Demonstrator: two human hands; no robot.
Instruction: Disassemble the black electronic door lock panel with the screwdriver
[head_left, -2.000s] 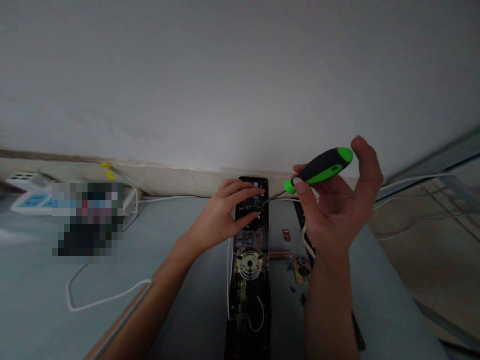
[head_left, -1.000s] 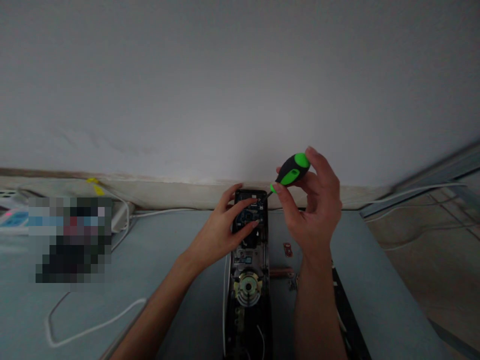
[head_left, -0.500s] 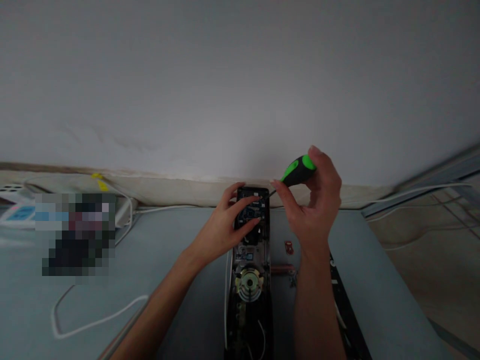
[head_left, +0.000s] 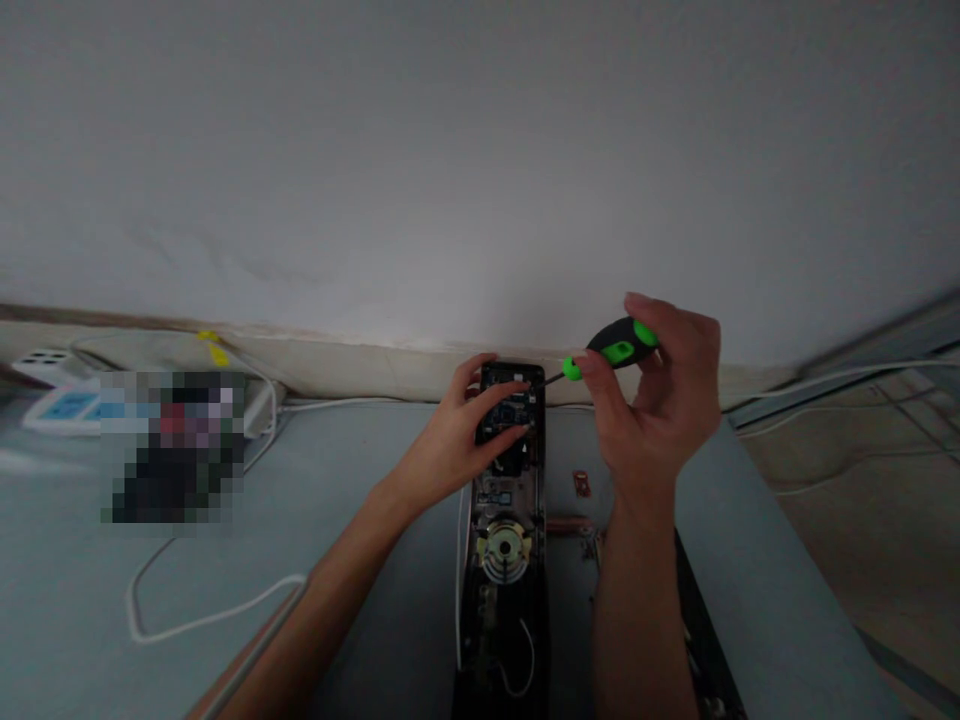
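A long black electronic housing point(head_left: 505, 620) lies opened on the table, with a dark circuit board point(head_left: 513, 413) at its far end. Below the board sits a round, metal-framed speaker point(head_left: 504, 548). My left hand point(head_left: 454, 440) grips the far end of the housing. Its thumb and index finger stretch over the board, while the other fingers curl at the left edge. In my right hand point(head_left: 660, 400) is a green and black screwdriver point(head_left: 619, 345), pinched at both ends of its handle. The slanting shaft points at the board's upper right corner; whether its tip touches is unclear.
A small reddish part point(head_left: 582, 484) and some small metal pieces point(head_left: 589, 545) lie right of the housing. Another long black piece point(head_left: 709, 630) is partly behind my right forearm. A white cable point(head_left: 217, 625) loops at left, near a blurred-out object point(head_left: 180, 450). The wall point(head_left: 420, 200) rises behind.
The screwdriver has tilted flatter, and my right hand has shifted right. Its shaft now shows further from the board. My left hand keeps its place on the housing; the whole view has shifted slightly.
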